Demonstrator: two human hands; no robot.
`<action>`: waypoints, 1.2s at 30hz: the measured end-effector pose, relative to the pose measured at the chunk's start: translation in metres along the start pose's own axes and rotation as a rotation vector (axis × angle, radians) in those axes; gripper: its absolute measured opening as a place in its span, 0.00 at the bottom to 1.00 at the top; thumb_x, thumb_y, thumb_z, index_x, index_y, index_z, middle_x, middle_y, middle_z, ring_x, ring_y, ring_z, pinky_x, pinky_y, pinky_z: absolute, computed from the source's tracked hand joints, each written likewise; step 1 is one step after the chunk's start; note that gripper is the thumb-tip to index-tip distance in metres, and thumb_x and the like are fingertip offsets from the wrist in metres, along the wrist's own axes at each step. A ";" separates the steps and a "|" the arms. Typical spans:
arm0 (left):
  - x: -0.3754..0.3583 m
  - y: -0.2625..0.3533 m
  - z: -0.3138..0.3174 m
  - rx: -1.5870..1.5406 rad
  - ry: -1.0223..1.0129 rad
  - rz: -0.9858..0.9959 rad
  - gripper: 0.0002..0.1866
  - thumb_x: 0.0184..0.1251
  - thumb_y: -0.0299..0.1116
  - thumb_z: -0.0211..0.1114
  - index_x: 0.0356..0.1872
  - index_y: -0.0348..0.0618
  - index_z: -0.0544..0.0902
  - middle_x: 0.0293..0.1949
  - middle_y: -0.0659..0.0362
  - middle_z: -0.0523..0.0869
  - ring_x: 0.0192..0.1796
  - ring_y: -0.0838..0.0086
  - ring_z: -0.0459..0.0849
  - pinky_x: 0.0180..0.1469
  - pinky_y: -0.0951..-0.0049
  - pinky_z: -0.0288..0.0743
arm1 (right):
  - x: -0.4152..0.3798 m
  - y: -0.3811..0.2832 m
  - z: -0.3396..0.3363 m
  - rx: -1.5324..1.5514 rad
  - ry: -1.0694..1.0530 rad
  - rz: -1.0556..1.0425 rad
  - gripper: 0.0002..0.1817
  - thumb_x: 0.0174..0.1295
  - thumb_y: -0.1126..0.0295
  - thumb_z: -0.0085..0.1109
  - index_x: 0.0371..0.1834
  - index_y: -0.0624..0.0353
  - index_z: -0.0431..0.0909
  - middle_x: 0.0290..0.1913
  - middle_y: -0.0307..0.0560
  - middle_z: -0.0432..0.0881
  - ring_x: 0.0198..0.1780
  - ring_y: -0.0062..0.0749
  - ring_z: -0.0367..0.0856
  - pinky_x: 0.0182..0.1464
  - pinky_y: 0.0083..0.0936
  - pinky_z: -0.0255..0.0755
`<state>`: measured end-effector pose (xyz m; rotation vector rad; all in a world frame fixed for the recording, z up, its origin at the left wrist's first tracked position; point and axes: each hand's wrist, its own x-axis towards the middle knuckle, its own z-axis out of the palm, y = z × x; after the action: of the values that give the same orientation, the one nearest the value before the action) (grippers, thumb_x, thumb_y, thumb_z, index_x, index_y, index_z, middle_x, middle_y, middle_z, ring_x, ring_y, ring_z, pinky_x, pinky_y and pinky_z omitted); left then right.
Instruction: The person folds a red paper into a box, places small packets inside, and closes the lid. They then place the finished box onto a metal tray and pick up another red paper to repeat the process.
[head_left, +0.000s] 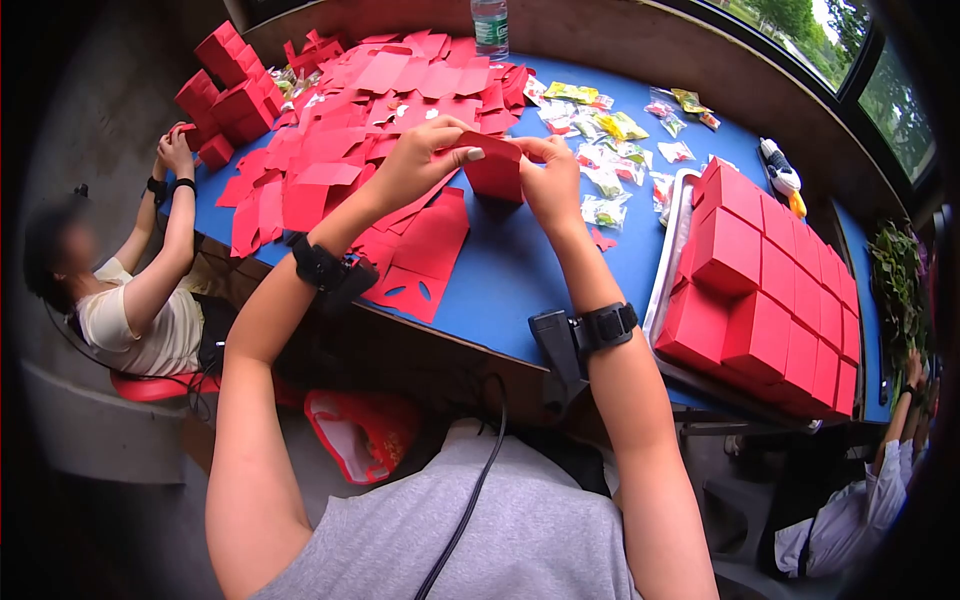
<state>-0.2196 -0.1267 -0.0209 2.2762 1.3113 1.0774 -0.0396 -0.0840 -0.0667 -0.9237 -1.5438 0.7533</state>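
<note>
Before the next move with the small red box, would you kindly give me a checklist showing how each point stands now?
1. Left hand gripping the red box: ok, fingers at its upper edge.
2. Right hand steadying the other side: ok.
3. Contents inside the held box: cannot tell, its inside is hidden from this view.
4. Small wrapped packets near the hands: ok, scattered just beyond and to the right.
5. Finished-looking boxes kept below the tray rim: not ok, they are stacked above it.
6. Co-worker's hands clear of yours: ok, they are off to the left.
</note>
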 end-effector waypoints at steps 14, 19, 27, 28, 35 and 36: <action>0.031 0.007 0.037 0.154 -0.100 0.101 0.19 0.65 0.44 0.58 0.52 0.44 0.77 0.52 0.49 0.77 0.59 0.58 0.72 0.62 0.62 0.64 | -0.007 0.009 0.006 0.030 0.254 0.190 0.15 0.61 0.69 0.49 0.49 0.63 0.70 0.37 0.54 0.75 0.41 0.44 0.74 0.45 0.38 0.67; 0.035 0.003 0.022 0.052 -0.282 0.176 0.19 0.63 0.37 0.60 0.53 0.40 0.77 0.53 0.49 0.78 0.64 0.60 0.69 0.65 0.63 0.61 | 0.005 0.044 0.013 0.219 -0.111 0.244 0.24 0.58 0.66 0.44 0.59 0.64 0.65 0.41 0.52 0.76 0.36 0.43 0.76 0.41 0.34 0.71; 0.031 -0.018 0.013 -0.273 -0.361 0.052 0.34 0.59 0.38 0.63 0.66 0.40 0.63 0.64 0.54 0.68 0.65 0.70 0.66 0.67 0.69 0.57 | -0.002 0.020 -0.008 0.223 -0.515 0.241 0.54 0.34 0.65 0.75 0.67 0.65 0.52 0.56 0.57 0.67 0.57 0.44 0.71 0.57 0.31 0.68; 0.031 -0.019 0.012 -0.333 -0.403 0.029 0.36 0.59 0.39 0.63 0.67 0.40 0.61 0.67 0.55 0.65 0.68 0.69 0.62 0.69 0.68 0.54 | -0.002 0.025 -0.004 0.223 -0.515 0.242 0.54 0.34 0.65 0.75 0.67 0.65 0.52 0.56 0.57 0.67 0.57 0.44 0.71 0.57 0.31 0.68; 0.030 -0.015 0.013 -0.405 -0.311 0.018 0.37 0.56 0.35 0.63 0.67 0.38 0.59 0.66 0.53 0.64 0.70 0.68 0.59 0.70 0.67 0.52 | -0.003 0.030 0.003 0.043 -0.410 0.110 0.54 0.28 0.62 0.79 0.62 0.65 0.57 0.56 0.63 0.66 0.59 0.52 0.68 0.61 0.35 0.65; 0.030 -0.015 0.015 -0.361 -0.300 0.073 0.38 0.55 0.33 0.64 0.67 0.38 0.58 0.66 0.53 0.63 0.70 0.67 0.59 0.70 0.67 0.52 | -0.004 0.026 0.001 0.004 -0.394 0.093 0.54 0.28 0.62 0.79 0.61 0.65 0.57 0.55 0.63 0.67 0.58 0.53 0.69 0.60 0.36 0.66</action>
<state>-0.2091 -0.0916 -0.0258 2.1208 0.8464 0.8683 -0.0362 -0.0754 -0.0908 -0.8842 -1.8475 1.0520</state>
